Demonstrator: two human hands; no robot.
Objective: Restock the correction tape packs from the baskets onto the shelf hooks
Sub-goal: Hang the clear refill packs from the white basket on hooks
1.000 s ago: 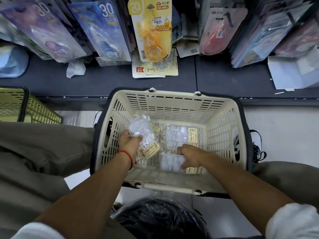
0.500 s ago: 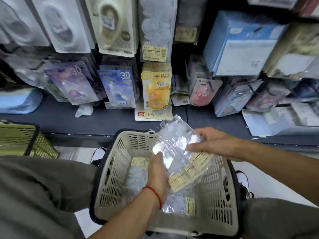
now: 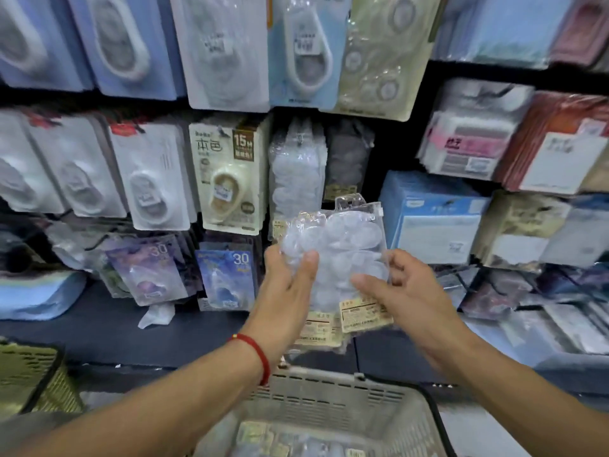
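Fingers grip several clear packs.

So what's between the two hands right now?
Head view: the clear packs, a stack with yellow labels at the bottom, held up before the shelf. The left hand and right hand grip their two sides.

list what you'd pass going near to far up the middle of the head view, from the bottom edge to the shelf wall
beige slatted plastic basket → clear plastic correction tape packs gripped by left hand and right hand → hanging stack of matching clear packs on the shelf wall
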